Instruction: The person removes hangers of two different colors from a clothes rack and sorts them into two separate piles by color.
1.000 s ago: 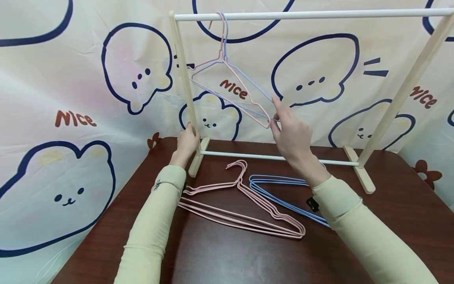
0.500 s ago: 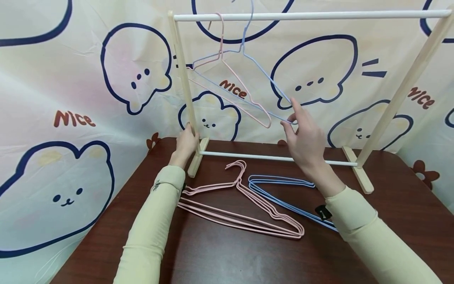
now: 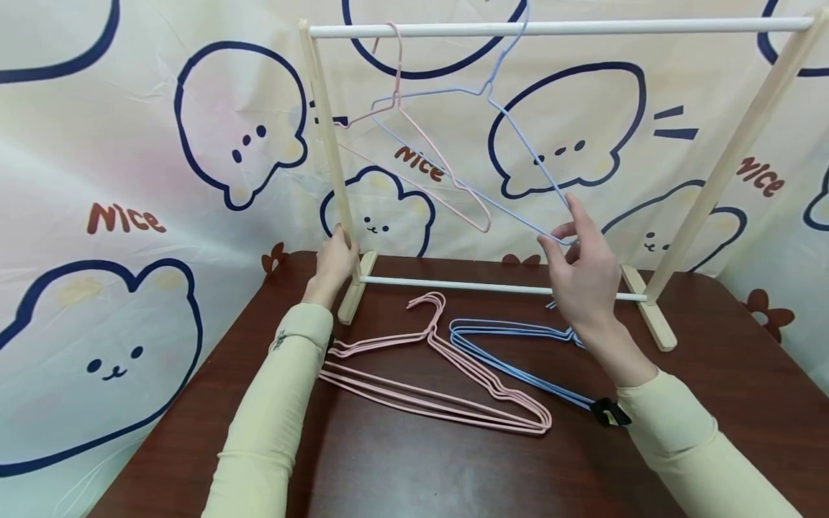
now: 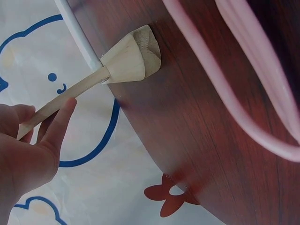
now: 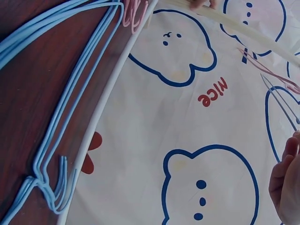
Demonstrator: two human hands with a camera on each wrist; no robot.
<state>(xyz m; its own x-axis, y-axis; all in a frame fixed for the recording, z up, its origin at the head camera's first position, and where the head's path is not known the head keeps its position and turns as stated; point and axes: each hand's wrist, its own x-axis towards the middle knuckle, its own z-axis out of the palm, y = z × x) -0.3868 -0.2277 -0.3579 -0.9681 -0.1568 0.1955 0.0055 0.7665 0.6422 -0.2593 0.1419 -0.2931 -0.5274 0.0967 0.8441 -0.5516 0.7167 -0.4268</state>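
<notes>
In the head view, my right hand [image 3: 586, 277] pinches the lower right corner of a blue clothes hanger [image 3: 532, 153] between thumb and fingers. That hanger is tilted, and its hook runs up past the white top rail [image 3: 615, 29] and out of the frame. A pink clothes hanger [image 3: 427, 141] hangs from the rail near its left end, partly overlapped by the blue one. Low on the rack's left wooden post [image 3: 326, 129], my left hand [image 3: 334, 262] grips the wood. The left wrist view shows the fingers and thumb around the post [image 4: 89, 82] above its foot.
Stacked pink hangers [image 3: 476, 368] lie on the brown table [image 3: 388, 475]. Blue hangers [image 3: 518, 370] lie to their right, partly behind my right arm. The rack's lower white bar [image 3: 453, 285] runs low between its feet, with a printed cloth behind.
My right hand has moved right and slightly down with the blue hanger. Its hook has come up off the rail and away from the pink hanger. My left hand stays on the post.
</notes>
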